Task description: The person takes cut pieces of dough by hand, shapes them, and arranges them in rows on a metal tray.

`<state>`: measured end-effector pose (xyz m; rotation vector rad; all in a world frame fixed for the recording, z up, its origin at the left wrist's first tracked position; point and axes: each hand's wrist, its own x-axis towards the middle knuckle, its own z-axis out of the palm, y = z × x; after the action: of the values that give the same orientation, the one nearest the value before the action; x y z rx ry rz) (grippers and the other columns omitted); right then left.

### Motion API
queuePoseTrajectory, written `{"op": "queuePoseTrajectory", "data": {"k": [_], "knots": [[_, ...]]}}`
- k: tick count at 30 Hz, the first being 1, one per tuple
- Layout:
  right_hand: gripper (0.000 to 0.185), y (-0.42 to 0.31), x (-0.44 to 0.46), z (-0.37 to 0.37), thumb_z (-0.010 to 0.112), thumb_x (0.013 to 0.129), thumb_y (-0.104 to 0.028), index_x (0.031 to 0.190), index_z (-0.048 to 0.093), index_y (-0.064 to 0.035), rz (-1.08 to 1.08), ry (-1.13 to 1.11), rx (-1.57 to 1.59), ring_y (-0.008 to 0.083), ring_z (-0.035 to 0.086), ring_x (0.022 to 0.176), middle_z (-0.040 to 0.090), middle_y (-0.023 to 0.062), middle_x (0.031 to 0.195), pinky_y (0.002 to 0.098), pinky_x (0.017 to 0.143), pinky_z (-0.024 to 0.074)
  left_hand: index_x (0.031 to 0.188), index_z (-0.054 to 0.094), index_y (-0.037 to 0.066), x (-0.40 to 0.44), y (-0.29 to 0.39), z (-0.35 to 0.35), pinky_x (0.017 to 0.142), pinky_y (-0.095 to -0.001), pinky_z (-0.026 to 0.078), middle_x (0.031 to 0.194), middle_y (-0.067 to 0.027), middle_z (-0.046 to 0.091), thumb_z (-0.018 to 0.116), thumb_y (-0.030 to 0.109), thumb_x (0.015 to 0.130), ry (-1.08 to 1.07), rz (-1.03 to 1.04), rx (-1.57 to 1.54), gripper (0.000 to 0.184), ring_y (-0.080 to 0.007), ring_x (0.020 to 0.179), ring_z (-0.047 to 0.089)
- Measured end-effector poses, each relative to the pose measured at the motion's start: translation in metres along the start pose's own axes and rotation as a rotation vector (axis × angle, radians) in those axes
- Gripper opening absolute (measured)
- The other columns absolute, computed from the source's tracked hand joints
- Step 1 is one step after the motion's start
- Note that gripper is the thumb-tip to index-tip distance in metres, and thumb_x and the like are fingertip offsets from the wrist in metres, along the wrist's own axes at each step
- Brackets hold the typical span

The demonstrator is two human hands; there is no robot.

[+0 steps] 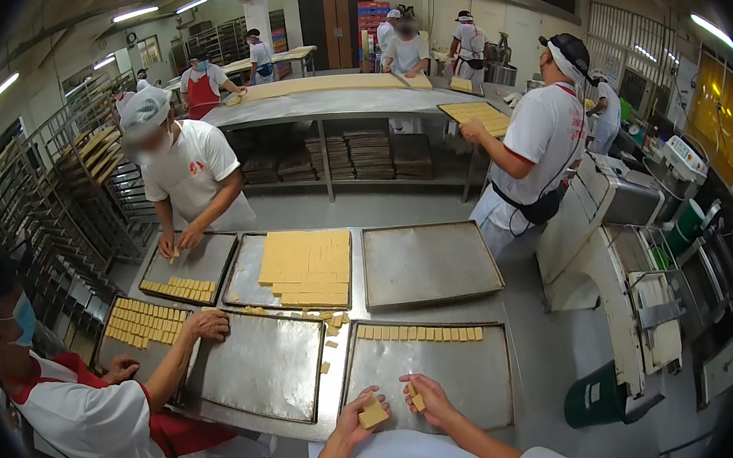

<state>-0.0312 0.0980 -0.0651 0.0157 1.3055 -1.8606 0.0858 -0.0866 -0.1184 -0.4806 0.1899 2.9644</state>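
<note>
My left hand (354,418) is closed around a block of yellow dough pieces (372,415). Beside it, my right hand (435,403) grips a smaller yellow dough piece (415,397). Both hands are over the near edge of a metal baking tray (422,365). A single row of dough pieces (419,334) lies along this tray's far side. To the upper left, another tray carries a large slab of cut dough (304,265). Loose dough scraps (335,323) are scattered on the table between the trays.
A bare tray (429,263) lies beyond mine, another (261,366) to the left. One co-worker (95,410) rests a hand by the left tray; another (191,161) places pieces opposite. A person (537,135) at right carries a dough-filled tray (477,117). A green bin (592,397) stands right.
</note>
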Motion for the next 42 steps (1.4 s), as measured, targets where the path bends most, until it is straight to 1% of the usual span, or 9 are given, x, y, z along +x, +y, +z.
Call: {"op": "queuePoseTrajectory", "data": {"k": [5, 8, 12, 18, 24, 33, 36, 40, 42], "knots": [[0.035, 0.008, 0.015, 0.017, 0.049, 0.106, -0.033, 0.132, 0.056, -0.0102, -0.267, -0.013, -0.318, 0.0077, 0.054, 0.075, 0.056, 0.0014, 0.089, 0.0239, 0.06, 0.0471, 0.12, 0.053, 0.007, 0.011, -0.025, 0.011, 0.083, -0.0453, 0.058, 0.109, -0.0135, 0.059, 0.065, 0.019, 0.096, 0.242, 0.031, 0.293, 0.03, -0.0284, 0.091, 0.066], [0.039, 0.003, 0.004, 0.041, 0.049, 0.106, -0.034, 0.138, 0.052, -0.0126, -0.062, -0.003, -0.334, 0.0093, 0.056, 0.089, 0.059, 0.004, 0.1, 0.0253, 0.073, 0.0502, 0.121, 0.052, 0.005, 0.003, -0.033, 0.053, 0.079, -0.0393, 0.059, 0.108, -0.0128, 0.061, 0.069, 0.016, 0.093, 0.31, 0.104, 0.468, 0.034, -0.0256, 0.091, 0.067], [0.044, 0.039, 0.021, 0.03, 0.05, 0.105, -0.032, 0.144, 0.048, -0.0094, -0.223, -0.06, -0.356, 0.0139, 0.057, 0.105, 0.061, 0.0081, 0.116, 0.0272, 0.088, 0.0487, 0.125, 0.051, 0.002, -0.002, -0.036, 0.057, 0.075, -0.0342, 0.06, 0.108, -0.0116, 0.062, 0.074, 0.009, 0.088, 0.379, 0.229, 0.67, 0.045, -0.0224, 0.093, 0.066], [0.043, 0.039, 0.02, 0.018, 0.053, 0.104, -0.019, 0.143, 0.049, -0.004, -0.12, -0.229, -0.318, 0.0139, 0.058, 0.108, 0.063, 0.008, 0.119, 0.0266, 0.096, 0.0464, 0.133, 0.05, -0.001, -0.005, -0.035, 0.042, 0.077, -0.0333, 0.06, 0.111, -0.0095, 0.063, 0.078, 0.001, 0.082, 0.421, 0.26, 0.789, 0.057, -0.0195, 0.096, 0.066], [0.038, 0.022, 0.005, 0.018, 0.058, 0.101, -0.012, 0.138, 0.054, -0.0014, -0.067, -0.165, -0.163, 0.0139, 0.061, 0.105, 0.065, 0.0081, 0.117, 0.0276, 0.095, 0.0494, 0.142, 0.047, 0.002, -0.009, -0.037, 0.046, 0.084, -0.0284, 0.056, 0.119, -0.0084, 0.063, 0.079, 0.0, 0.08, 0.341, 0.27, 0.964, 0.07, -0.0162, 0.103, 0.064], [0.036, 0.021, 0.005, 0.026, 0.059, 0.1, -0.008, 0.134, 0.054, 0.0013, -0.224, 0.01, -0.097, 0.0169, 0.063, 0.103, 0.063, 0.0103, 0.117, 0.0306, 0.092, 0.0517, 0.148, 0.045, 0.008, -0.005, -0.035, 0.048, 0.079, -0.0265, 0.055, 0.124, -0.0095, 0.062, 0.077, -0.003, 0.079, 0.316, 0.197, 0.868, 0.077, -0.0151, 0.1, 0.064], [0.035, 0.015, 0.007, 0.023, 0.058, 0.1, -0.007, 0.134, 0.054, 0.0016, -0.266, 0.008, -0.024, 0.0182, 0.064, 0.103, 0.06, 0.012, 0.122, 0.0313, 0.092, 0.0523, 0.146, 0.046, 0.009, -0.013, -0.028, 0.048, 0.078, -0.03, 0.056, 0.119, -0.0105, 0.062, 0.072, -0.007, 0.08, 0.197, 0.051, 0.571, 0.073, -0.0185, 0.097, 0.065], [0.035, -0.002, -0.002, 0.031, 0.058, 0.1, -0.007, 0.134, 0.054, -0.0001, -0.22, -0.015, 0.093, 0.0181, 0.064, 0.102, 0.06, 0.0123, 0.122, 0.0324, 0.089, 0.0542, 0.143, 0.043, 0.011, -0.017, -0.025, 0.039, 0.084, -0.0426, 0.057, 0.103, -0.0102, 0.06, 0.067, -0.007, 0.084, 0.214, 0.042, 0.235, 0.067, -0.0266, 0.095, 0.065], [0.036, -0.004, -0.004, 0.031, 0.06, 0.1, -0.009, 0.134, 0.055, -0.0016, -0.178, -0.026, 0.082, 0.0173, 0.064, 0.102, 0.061, 0.0116, 0.121, 0.0319, 0.086, 0.0551, 0.146, 0.04, 0.012, -0.018, -0.024, 0.037, 0.084, -0.0418, 0.057, 0.105, -0.0103, 0.06, 0.068, -0.005, 0.086, 0.263, 0.081, 0.197, 0.068, -0.0261, 0.095, 0.065]]}}
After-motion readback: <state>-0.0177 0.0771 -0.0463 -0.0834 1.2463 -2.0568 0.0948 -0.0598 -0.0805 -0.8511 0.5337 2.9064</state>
